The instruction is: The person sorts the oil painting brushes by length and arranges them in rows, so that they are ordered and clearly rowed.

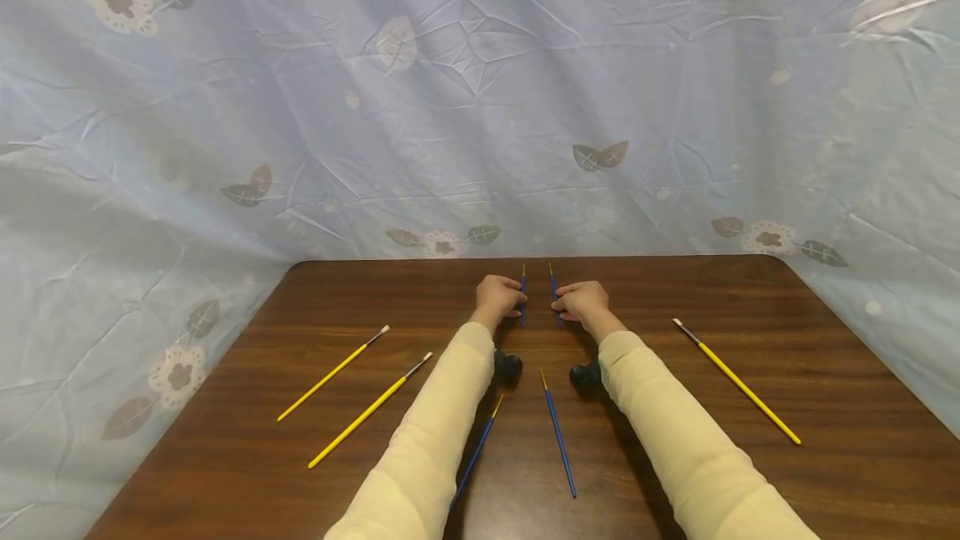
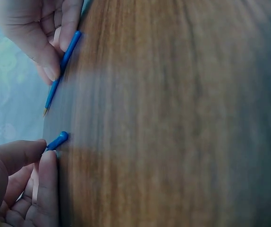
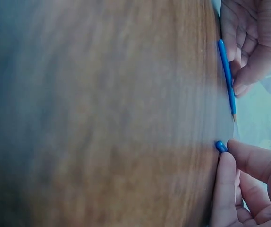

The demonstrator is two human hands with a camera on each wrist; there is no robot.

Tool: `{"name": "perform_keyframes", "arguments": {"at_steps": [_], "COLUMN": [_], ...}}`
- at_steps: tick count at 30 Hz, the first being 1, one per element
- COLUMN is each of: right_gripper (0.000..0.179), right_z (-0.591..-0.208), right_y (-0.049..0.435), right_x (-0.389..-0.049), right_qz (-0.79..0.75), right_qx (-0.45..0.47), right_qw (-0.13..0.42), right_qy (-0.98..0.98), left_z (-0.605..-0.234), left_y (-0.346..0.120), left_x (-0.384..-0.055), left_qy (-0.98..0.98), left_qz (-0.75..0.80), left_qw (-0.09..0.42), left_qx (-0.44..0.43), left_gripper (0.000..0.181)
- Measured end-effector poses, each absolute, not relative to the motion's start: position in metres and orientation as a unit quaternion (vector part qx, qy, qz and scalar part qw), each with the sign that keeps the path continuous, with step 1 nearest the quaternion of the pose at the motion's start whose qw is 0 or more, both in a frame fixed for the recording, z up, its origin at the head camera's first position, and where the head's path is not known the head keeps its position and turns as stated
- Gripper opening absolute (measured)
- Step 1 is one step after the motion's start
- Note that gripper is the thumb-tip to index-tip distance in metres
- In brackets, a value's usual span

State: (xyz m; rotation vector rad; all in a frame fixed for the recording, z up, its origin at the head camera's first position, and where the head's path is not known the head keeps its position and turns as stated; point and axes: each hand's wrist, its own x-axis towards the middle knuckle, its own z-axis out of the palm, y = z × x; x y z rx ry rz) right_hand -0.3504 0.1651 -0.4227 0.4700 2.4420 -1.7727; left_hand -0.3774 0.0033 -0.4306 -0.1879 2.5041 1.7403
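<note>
Near the table's far edge, my left hand point(image 1: 500, 298) pinches a thin blue paintbrush point(image 1: 523, 282) between thumb and fingers. A second blue paintbrush point(image 1: 553, 280) is pinched the same way by my right hand point(image 1: 582, 302), a short gap to the right. Both brushes point their tips toward the back curtain. In the left wrist view, the rounded handle end of the left paintbrush point(image 2: 60, 139) sticks out past my fingertips. The right wrist view shows the handle end of the right paintbrush point(image 3: 221, 146) just beyond my thumb and finger.
Between my forearms lie two more blue paintbrushes, one at the middle point(image 1: 558, 440) and one point(image 1: 480, 445) partly behind the left sleeve. Two yellow paintbrushes point(image 1: 360, 419) lie left, another yellow paintbrush point(image 1: 742, 386) right. A floral curtain point(image 1: 480, 148) hangs behind the brown table point(image 1: 675, 290).
</note>
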Motion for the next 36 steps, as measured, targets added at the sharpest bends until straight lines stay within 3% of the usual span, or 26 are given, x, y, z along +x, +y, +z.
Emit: {"name": "perform_keyframes", "arguments": {"at_steps": [11,36], "right_gripper": [0.030,0.037], "right_z": [-0.417,-0.398], "right_y": [0.161,0.170], "right_x": [-0.346,-0.319], "right_qz": [-0.573,-0.623], "right_qx": [0.162,0.073], "right_qw": [0.034,0.107], "right_qy": [0.803,0.771], "left_z": [-0.428,-0.384], "left_y": [-0.001,-0.014], "left_x": [-0.378,-0.340], "left_qy": [0.813,0.782], "left_qz": [0.577,0.608], "left_qw": [0.059,0.132], "left_qx": [-0.040,0.047], "left_gripper": [0.027,0.039]}}
